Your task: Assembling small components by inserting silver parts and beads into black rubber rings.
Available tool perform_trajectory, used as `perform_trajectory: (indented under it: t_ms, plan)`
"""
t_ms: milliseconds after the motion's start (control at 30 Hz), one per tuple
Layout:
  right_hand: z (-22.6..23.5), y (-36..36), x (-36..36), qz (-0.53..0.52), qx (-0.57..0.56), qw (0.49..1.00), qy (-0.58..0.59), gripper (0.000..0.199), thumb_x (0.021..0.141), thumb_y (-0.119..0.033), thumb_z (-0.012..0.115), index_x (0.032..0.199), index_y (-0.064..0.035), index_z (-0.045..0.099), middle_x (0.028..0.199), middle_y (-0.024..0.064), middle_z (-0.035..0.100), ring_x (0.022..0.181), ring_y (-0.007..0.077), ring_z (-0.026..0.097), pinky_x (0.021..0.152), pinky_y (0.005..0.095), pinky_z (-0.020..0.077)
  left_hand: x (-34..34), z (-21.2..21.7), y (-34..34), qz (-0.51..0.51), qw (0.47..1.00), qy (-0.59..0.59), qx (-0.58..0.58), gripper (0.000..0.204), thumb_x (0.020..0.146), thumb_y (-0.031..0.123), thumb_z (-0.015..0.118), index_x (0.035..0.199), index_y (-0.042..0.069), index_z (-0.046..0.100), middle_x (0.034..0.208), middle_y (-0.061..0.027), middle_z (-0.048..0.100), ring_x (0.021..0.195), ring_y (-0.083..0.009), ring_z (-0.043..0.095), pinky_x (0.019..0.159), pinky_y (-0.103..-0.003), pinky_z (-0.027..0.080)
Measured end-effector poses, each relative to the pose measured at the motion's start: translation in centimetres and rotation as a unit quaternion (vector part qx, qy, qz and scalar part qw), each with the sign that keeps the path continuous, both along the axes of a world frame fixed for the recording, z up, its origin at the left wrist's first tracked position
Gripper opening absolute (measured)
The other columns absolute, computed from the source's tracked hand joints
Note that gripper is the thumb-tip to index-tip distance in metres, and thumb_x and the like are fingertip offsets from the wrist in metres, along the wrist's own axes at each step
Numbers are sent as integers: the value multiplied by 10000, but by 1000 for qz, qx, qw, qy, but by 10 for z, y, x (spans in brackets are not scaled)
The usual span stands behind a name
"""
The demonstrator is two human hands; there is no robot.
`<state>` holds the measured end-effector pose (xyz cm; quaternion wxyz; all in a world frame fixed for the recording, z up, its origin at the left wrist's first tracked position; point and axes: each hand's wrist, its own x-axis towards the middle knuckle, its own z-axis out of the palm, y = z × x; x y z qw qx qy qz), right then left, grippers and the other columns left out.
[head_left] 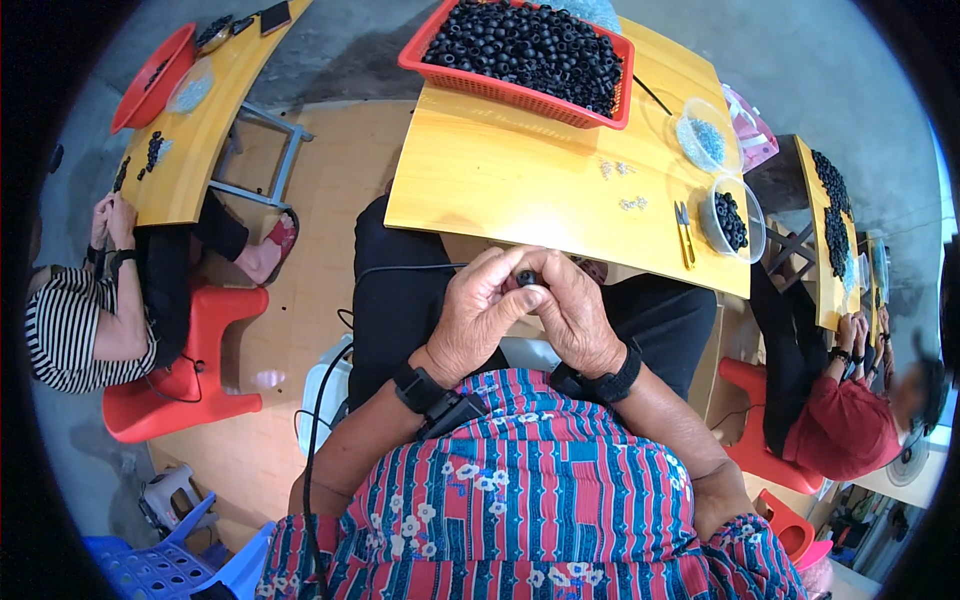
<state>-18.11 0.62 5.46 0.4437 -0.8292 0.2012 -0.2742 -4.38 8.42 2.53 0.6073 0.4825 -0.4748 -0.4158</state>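
Observation:
Just past the near edge of the table, over my lap, my left hand (475,308) and my right hand (582,318) meet with fingers curled in and thumbs close together. Between them they pinch a small black ring-shaped part (526,278), whose dark end shows at the fingertips. My fingers cover the rest of it, and anything else inside the grip is hidden. On the table (480,185) ahead lie a few small piles of tiny transparent pieces (633,203). Yellow-handled snips (686,238) lie to the right of these.
A red basket (515,92) heaped with black parts stands at the far side. On the right are a bowl of black parts (752,247) and a bowl of bluish transparent pieces (738,160). Co-workers sit at tables left and right. A black cable (322,395) runs beside my left arm.

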Motion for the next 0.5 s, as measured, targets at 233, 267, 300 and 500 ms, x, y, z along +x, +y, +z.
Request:
perform_trajectory:
  t_ms: [233, 267, 300, 500]
  plan:
    - [0, -1, 0, -12, 53, 998, -21, 158, 931, -131, 519, 1037, -14, 524, 860, 126, 551, 800, 261, 584, 734, 336, 476, -2, 3, -4, -10, 997, 73, -2, 547, 911, 257, 639, 1347, -20, 458, 951, 13, 490, 802, -55, 457, 703, -204, 425]
    - [1, -4, -1, -19, 101, 995, -21, 157, 930, -132, 527, 1031, -12, 528, 850, 111, 546, 786, 228, 572, 724, 319, 471, -2, -1, -5, -16, 994, 103, -6, 570, 911, 259, 638, 1367, -15, 435, 950, 13, 489, 802, -55, 459, 707, -204, 424]
    - [2, -7, -2, -26, 148, 988, -22, 156, 930, -132, 535, 1026, -10, 531, 839, 95, 540, 772, 195, 560, 714, 302, 465, -3, -3, -5, -24, 991, 134, -9, 593, 911, 262, 637, 1388, -10, 412, 949, 14, 488, 802, -54, 460, 711, -203, 423]
    - [14, -48, -36, -242, 90, 964, -62, 130, 898, -81, 589, 996, -2, 559, 776, 50, 541, 710, 123, 512, 664, 246, 441, 3, -1, -14, -22, 996, 81, 15, 505, 957, 198, 564, 1389, -10, 406, 920, 11, 477, 762, -54, 449, 687, -196, 419]
